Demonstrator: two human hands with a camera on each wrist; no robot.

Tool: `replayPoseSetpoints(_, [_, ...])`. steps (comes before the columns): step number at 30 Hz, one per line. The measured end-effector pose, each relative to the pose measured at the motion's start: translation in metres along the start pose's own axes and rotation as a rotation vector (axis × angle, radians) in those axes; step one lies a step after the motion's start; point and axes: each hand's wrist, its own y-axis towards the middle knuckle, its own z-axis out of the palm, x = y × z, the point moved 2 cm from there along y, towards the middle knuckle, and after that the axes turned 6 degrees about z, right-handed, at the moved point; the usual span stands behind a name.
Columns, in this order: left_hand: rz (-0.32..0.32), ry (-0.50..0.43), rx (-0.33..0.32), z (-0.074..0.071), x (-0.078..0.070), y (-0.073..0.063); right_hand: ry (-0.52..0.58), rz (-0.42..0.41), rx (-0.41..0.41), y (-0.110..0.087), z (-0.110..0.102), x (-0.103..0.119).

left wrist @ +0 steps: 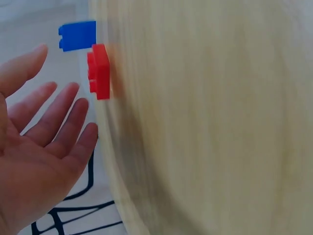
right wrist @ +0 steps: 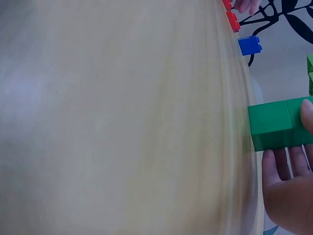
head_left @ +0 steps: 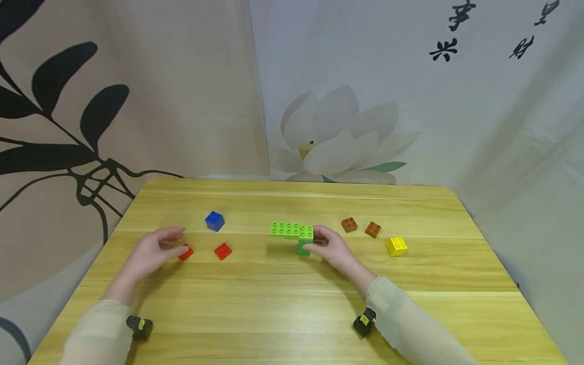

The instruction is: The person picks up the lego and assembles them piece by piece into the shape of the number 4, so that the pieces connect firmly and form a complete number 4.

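Observation:
My right hand (head_left: 336, 252) grips an assembly of toy bricks between thumb and fingers. Dark green bricks (head_left: 303, 248) form its upright column, and light green bricks (head_left: 284, 229) reach out to the left on top. In the right wrist view the dark green column (right wrist: 271, 125) has its lower end close to the tabletop; whether it touches cannot be told. Over on the left, my left hand (head_left: 150, 252) hovers beside a flat red brick (head_left: 186, 253), fingers relaxed and holding nothing. The left wrist view shows that palm (left wrist: 44, 156) spread next to a red brick (left wrist: 101, 72).
A second flat red brick (head_left: 223, 251) lies right of the first, with a blue brick (head_left: 215, 221) behind them. To the right are two brown bricks (head_left: 349, 224) and a yellow brick (head_left: 396, 247). All rest on a wooden table (head_left: 255, 309) before a curtain.

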Motion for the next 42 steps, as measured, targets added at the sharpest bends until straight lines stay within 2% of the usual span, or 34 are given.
replayPoseSetpoints(9, [-0.031, -0.031, 0.100, 0.000, 0.009, -0.005, 0.003, 0.003, 0.003, -0.001, 0.002, 0.000])
replayPoseSetpoints(18, [-0.022, -0.049, 0.146, 0.001, 0.017, -0.006, 0.018, 0.004, -0.003, -0.001, 0.000, -0.002])
replayPoseSetpoints(28, [-0.017, -0.049, 0.144, 0.004, 0.023, -0.004, 0.008, -0.015, -0.001, 0.000, 0.001, -0.002])
replayPoseSetpoints(42, [0.003, -0.006, 0.143, 0.007, 0.028, -0.002, 0.017, 0.015, -0.004, -0.001, 0.000, -0.001])
